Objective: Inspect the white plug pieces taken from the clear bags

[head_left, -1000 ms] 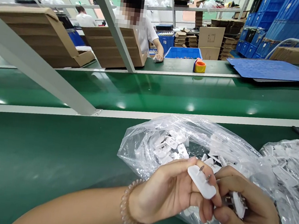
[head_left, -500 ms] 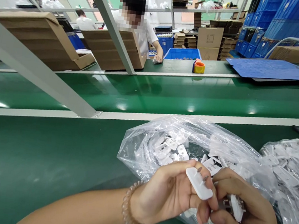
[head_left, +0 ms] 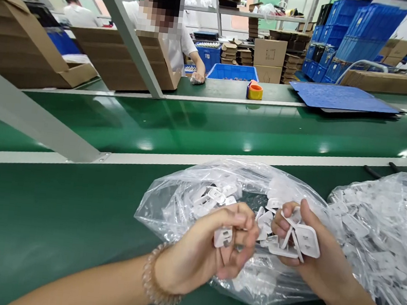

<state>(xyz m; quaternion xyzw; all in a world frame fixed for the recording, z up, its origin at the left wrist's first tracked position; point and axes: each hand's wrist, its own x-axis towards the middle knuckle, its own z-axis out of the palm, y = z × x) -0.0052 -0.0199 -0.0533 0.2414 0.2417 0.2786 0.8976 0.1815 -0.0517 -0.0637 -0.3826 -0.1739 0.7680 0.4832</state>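
My left hand, with a beaded bracelet on the wrist, is curled round a small white plastic plug piece with metal in it. Part of that piece is hidden by the fingers. To the right, my right hand is turned palm up and closed on several white plastic plug plates. These lie at different angles, and one shows two slots. Both hands are over an open clear plastic bag, which holds loose white plates of a similar kind.
A second clear bag full of white parts lies at right on the green bench. Beyond the rail, a co-worker stands by cardboard boxes. A yellow tape roll and blue sheets are opposite.
My hands have moved apart. My right hand has turned palm up, showing several plates in it. The pronged plate at my left fingertips no longer shows there. The view has shifted to the right.
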